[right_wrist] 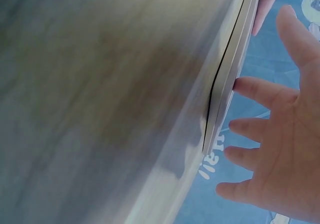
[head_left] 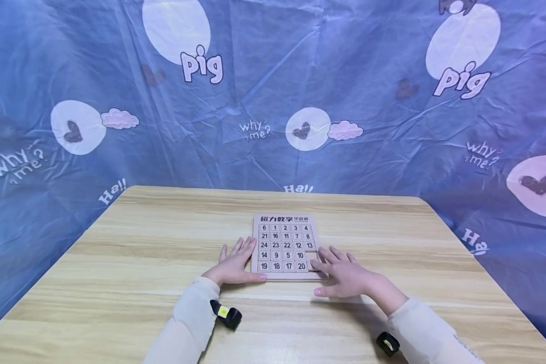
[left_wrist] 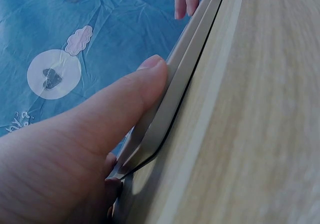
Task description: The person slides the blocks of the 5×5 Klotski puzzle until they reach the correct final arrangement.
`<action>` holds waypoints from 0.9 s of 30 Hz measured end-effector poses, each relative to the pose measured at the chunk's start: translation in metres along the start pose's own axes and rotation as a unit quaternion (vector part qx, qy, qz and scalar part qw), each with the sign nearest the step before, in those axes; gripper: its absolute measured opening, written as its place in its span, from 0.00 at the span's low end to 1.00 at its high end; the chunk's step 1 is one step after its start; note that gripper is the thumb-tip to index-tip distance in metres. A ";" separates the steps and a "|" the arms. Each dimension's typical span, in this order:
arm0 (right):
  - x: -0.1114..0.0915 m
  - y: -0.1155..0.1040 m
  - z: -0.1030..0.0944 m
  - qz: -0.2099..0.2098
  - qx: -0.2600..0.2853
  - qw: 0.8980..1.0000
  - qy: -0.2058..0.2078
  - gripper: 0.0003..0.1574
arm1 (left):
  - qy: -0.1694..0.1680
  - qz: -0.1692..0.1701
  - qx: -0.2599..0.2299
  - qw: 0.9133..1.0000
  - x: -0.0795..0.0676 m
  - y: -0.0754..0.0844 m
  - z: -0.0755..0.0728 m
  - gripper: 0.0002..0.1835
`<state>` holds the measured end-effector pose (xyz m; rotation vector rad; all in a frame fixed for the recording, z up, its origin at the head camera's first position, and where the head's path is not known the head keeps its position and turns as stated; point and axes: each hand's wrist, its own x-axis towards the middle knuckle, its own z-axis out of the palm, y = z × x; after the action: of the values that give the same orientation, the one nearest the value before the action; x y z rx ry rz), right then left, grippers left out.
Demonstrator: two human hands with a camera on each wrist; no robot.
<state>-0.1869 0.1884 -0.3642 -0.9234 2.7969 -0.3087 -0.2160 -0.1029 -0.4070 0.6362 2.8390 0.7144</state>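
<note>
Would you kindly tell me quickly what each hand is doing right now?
Left hand: open, thumb pressed against the number puzzle board.
Right hand: open, fingertips touching the board's lower right corner.

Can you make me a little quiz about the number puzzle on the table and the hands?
1. True or false: the number puzzle board lies flat on the wooden table.
2. Which number sits in the bottom left corner of the tiles? A) 6 B) 19 C) 13
3. Fill in: the left hand rests at the board's left edge, and the right hand touches the board near its bottom ____ corner.

Key: 1 true. 2 B. 3 right; its fingers are spread and fairly straight, with fingertips by the gap beside tile 20.
</note>
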 end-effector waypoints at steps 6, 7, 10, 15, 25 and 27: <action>-0.002 -0.002 -0.002 -0.004 0.002 1.000 -0.005 0.45 | 0.002 0.001 -0.004 1.000 0.000 -0.001 -0.001 0.56; -0.002 -0.003 -0.002 -0.005 0.002 1.000 -0.006 0.46 | 0.003 0.001 -0.003 1.000 0.000 -0.001 -0.001 0.56; -0.002 -0.003 -0.004 -0.004 0.001 1.000 -0.012 0.46 | 0.002 0.000 -0.002 1.000 0.000 0.000 -0.001 0.56; 0.001 -0.004 -0.007 -0.007 0.000 1.000 -0.012 0.46 | -0.002 0.000 0.001 1.000 -0.001 0.001 -0.001 0.56; 0.034 -0.024 -0.010 -0.025 -0.037 0.999 -0.010 0.49 | 0.001 0.001 0.003 1.000 -0.001 0.001 -0.001 0.56; 0.043 -0.031 -0.008 -0.029 -0.046 0.998 -0.014 0.49 | 0.002 0.002 0.004 1.000 -0.001 0.001 -0.001 0.56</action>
<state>-0.2047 0.1391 -0.3530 -1.0231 2.7824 -0.1749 -0.2153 -0.1029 -0.4061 0.6423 2.8458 0.7069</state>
